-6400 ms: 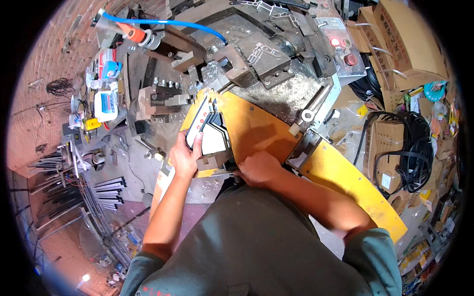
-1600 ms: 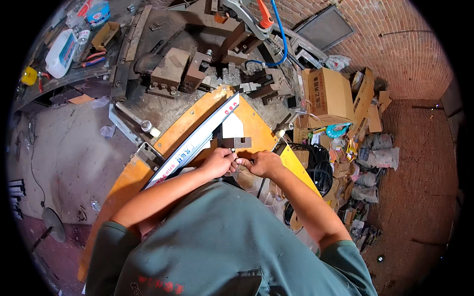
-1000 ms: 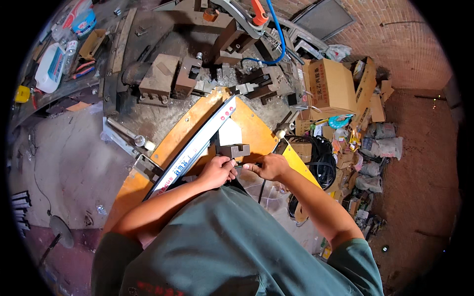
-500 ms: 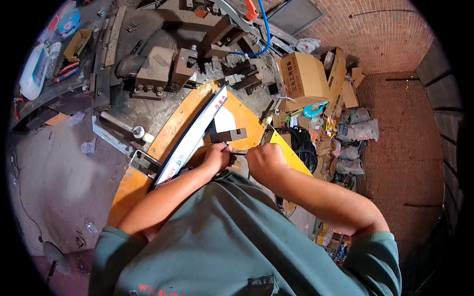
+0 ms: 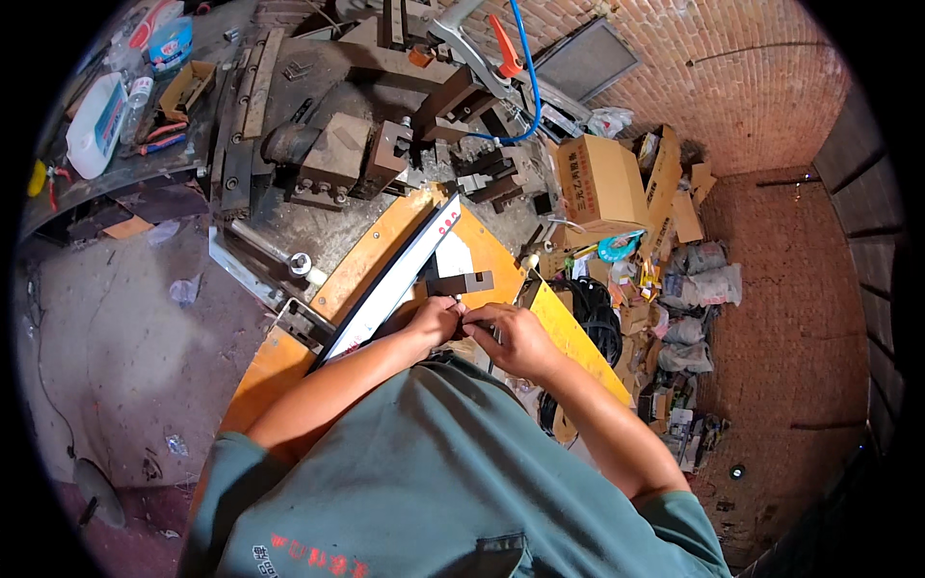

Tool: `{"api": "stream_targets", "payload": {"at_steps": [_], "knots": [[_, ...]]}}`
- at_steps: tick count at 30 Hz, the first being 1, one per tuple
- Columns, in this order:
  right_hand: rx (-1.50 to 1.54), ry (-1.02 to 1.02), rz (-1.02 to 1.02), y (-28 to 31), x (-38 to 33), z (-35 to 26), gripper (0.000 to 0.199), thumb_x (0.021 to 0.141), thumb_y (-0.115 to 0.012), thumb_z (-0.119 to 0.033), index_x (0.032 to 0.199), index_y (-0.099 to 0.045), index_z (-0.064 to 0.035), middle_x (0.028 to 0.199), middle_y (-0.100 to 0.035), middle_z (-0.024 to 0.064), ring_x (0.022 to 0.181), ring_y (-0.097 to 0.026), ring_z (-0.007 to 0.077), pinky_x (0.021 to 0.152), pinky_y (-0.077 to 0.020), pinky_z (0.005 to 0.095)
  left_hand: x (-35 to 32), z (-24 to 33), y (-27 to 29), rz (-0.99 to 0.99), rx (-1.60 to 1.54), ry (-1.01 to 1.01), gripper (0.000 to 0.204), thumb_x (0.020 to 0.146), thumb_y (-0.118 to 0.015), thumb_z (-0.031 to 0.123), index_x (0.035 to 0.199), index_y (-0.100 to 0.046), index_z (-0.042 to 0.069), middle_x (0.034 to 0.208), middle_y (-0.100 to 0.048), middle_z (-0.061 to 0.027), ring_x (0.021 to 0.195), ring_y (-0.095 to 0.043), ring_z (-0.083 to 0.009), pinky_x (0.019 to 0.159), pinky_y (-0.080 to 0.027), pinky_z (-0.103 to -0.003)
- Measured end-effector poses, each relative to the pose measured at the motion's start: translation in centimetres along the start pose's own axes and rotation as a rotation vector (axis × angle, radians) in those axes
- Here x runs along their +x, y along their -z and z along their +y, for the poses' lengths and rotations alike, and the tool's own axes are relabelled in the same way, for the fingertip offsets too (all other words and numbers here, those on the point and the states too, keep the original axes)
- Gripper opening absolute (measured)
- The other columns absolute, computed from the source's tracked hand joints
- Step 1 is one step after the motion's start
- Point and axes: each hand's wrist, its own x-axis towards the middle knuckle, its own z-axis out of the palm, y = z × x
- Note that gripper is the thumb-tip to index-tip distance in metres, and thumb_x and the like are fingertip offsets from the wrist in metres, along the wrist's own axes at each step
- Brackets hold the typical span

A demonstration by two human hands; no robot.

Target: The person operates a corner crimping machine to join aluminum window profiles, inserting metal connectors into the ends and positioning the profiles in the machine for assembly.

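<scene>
My left hand (image 5: 436,321) is closed, its fingertips at the near side of a dark notched metal block (image 5: 461,283). My right hand (image 5: 518,339) is closed too, thumb and fingers pinched together right beside the left fingertips. Whatever the fingers pinch is too small and covered to make out. Past the block lies a white sheet or plate (image 5: 453,256) on an orange-yellow board (image 5: 493,248). A long white strip with a black edge (image 5: 393,278) runs slantwise along the left of my hands.
Dark metal machine blocks (image 5: 334,159) stand beyond the boards, with a blue hose (image 5: 532,96) above. A yellow panel (image 5: 578,332) is right of my hand. Farther right are a cardboard box (image 5: 602,183) and grey sacks (image 5: 708,285). A white jug (image 5: 96,125) stands far left.
My right hand has come in to the left fingertips, and its fist has loosened into a pinch. The thin dark rod seen between the hands before is now hidden. The whole view has shifted slightly.
</scene>
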Motion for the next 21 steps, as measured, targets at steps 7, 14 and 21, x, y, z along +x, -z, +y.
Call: {"api": "stream_targets", "payload": {"at_steps": [7, 14, 21], "knots": [[-0.093, 0.125, 0.067, -0.5, -0.6, 1.4, 0.012, 0.092, -0.068, -0.01, 0.102, -0.072, -0.006, 0.098, -0.069, 0.0118, 0.085, -0.068, 0.0346, 0.077, -0.0565, 0.0414, -1.4, 1.4, -0.2, 0.067, 0.058, 0.105, 0.024, 0.104, -0.063, 0.025, 0.101, -0.069, 0.003, 0.091, -0.068, -0.0029, 0.083, -0.061, -0.0104, 0.071, -0.048, -0.027], [0.23, -0.088, 0.026, 0.4, -2.1, 4.6, 0.014, 0.098, -0.067, -0.012, 0.104, -0.07, -0.0004, 0.101, -0.071, 0.0151, 0.09, -0.069, 0.0326, 0.079, -0.0545, 0.0388, -3.0, 2.5, -1.2, -0.039, -0.092, 0.324, 0.022, 0.107, -0.058, 0.024, 0.105, -0.067, 0.004, 0.09, -0.07, -0.0058, 0.078, -0.066, -0.0142, 0.071, -0.054, -0.03], [1.044, -0.526, 0.247, -5.5, -4.9, 11.0, 0.025, 0.107, -0.059, -0.024, 0.11, -0.064, 0.0002, 0.095, -0.071, 0.0099, 0.087, -0.07, 0.0201, 0.076, -0.0543, 0.0324, -3.4, 1.6, -0.7, 0.018, -0.103, 0.274, 0.025, 0.105, -0.062, 0.027, 0.109, -0.067, 0.003, 0.09, -0.07, -0.0055, 0.078, -0.065, -0.0112, 0.071, -0.053, -0.026]]}}
